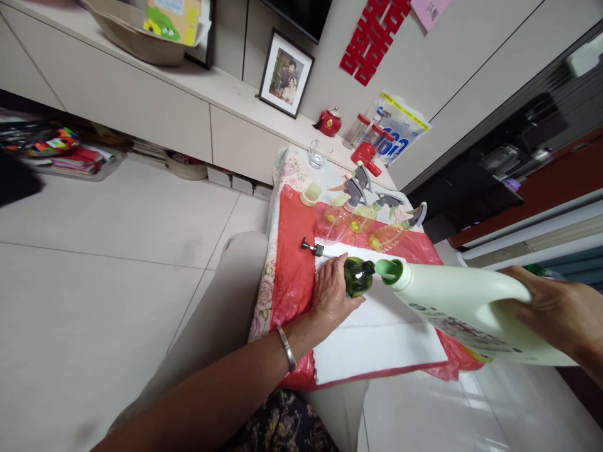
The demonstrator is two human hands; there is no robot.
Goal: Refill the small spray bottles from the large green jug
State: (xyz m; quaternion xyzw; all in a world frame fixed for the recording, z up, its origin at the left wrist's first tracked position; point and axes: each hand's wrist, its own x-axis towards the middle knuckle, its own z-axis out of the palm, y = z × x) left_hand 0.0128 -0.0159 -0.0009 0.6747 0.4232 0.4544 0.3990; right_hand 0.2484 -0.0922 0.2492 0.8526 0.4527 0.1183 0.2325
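Observation:
My left hand (332, 289) is wrapped round a dark green pump bottle (357, 277) whose top is off. By its handle, my right hand (551, 314) grips a large pale green jug (456, 292), tipped on its side. The jug's open mouth meets the bottle's neck, and pale green liquid shows in the mouth. A black pump head (313, 247) lies beside my left hand, partly on a white paper towel (372, 339). Under the towel is a red plastic sheet (294, 270).
Several clear spray bottles (336, 223) with grey triggers stand behind the towel, near a pale yellow cap (310, 194). A glass cup (318, 154) is at the table's far edge. A red teapot (328, 122) and a picture frame (286, 74) stand on the cabinet.

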